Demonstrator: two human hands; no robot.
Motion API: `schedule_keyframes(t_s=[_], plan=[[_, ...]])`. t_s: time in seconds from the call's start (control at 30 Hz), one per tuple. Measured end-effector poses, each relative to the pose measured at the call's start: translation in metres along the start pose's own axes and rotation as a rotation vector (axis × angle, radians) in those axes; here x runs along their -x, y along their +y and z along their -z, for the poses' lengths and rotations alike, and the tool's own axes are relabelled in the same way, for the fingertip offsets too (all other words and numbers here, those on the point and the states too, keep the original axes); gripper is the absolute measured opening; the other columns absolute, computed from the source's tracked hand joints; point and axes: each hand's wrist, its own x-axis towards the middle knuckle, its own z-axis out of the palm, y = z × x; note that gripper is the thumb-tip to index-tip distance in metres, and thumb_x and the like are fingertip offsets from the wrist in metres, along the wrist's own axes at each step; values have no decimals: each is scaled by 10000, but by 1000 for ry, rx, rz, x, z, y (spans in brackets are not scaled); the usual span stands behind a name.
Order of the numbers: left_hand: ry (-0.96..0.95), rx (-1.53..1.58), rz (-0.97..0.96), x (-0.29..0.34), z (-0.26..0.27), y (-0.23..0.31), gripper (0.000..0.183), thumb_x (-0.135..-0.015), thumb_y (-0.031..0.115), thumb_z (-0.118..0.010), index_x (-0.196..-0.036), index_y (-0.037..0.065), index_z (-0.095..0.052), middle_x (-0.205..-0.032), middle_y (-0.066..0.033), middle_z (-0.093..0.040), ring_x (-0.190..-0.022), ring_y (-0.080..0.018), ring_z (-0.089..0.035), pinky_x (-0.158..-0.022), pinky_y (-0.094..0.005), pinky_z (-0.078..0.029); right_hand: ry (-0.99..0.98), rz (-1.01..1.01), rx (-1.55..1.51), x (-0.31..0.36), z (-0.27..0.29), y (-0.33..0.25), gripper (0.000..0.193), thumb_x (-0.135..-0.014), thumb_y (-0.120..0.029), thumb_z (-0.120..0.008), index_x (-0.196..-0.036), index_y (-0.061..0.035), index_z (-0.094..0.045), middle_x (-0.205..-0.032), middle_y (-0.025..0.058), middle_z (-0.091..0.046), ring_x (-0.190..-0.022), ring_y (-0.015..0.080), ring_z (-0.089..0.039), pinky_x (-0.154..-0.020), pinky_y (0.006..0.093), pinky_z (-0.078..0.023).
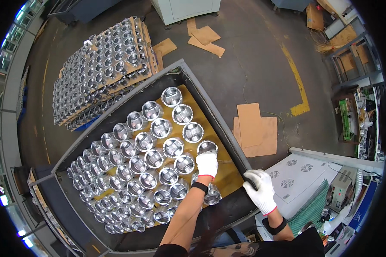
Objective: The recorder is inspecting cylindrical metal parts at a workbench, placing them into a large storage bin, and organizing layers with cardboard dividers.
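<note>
Rows of shiny metal pistons (173, 147) stand on a yellowish-brown sheet (227, 174) inside a large dark bin (214, 107). My left hand (207, 165), in a white glove, reaches into the bin and grips the near edge of one piston (207, 147) close to the right-hand wall. Its fingertips are partly hidden by the back of the glove. My right hand (260, 191), gloved too, is wrapped over the bin's rim at the right corner. Below my left wrist, another piston (212, 195) stands partly behind the forearm.
Beyond the bin's far left side rises a stack of more pistons (109, 61) layered on cardboard. Flat cardboard pieces (255, 130) lie on the floor to the right. A white panel with fan grilles (302, 173) and a control box (344, 184) stand at the lower right.
</note>
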Motion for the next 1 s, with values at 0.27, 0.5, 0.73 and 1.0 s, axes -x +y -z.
schedule_keyframes(t_s=[0.27,0.5,0.73,1.0], plan=[[-77,55,96,80,84,27,420,-809,233,-626,-1194,68,-593,-1268,-186,-552,-1109,-343,-544,-876,-464,-442,-210,199,-4,62,-27,-44,193,-768,-193,-703,-934,-95,-706,-969,86,-699,-933,288,-642,-909,412,-473],[-85,105,250,329,164,-6,334,-809,380,-659,-1002,108,-683,-902,-91,-688,-814,-283,-660,-744,-445,-498,-644,286,-71,173,-74,-108,257,-845,-328,-612,-965,-141,-742,-920,111,-708,-936,296,-656,-876,419,-487],[-157,80,985,685,131,-18,443,-828,512,-577,-1082,180,-724,-986,-89,-721,-904,-288,-682,-822,-435,-518,-942,894,229,308,-193,-212,336,-857,-365,-591,-1094,-155,-705,-1047,80,-690,-1054,280,-615,-972,423,-428],[-244,571,1898,937,58,123,444,-851,500,-533,-1032,152,-742,-1054,-111,-722,-992,-290,-688,-838,-426,-535,-1151,1630,198,462,-293,-393,298,-820,-334,-598,-979,-122,-735,-923,125,-720,-897,318,-675,-836,436,-521]])
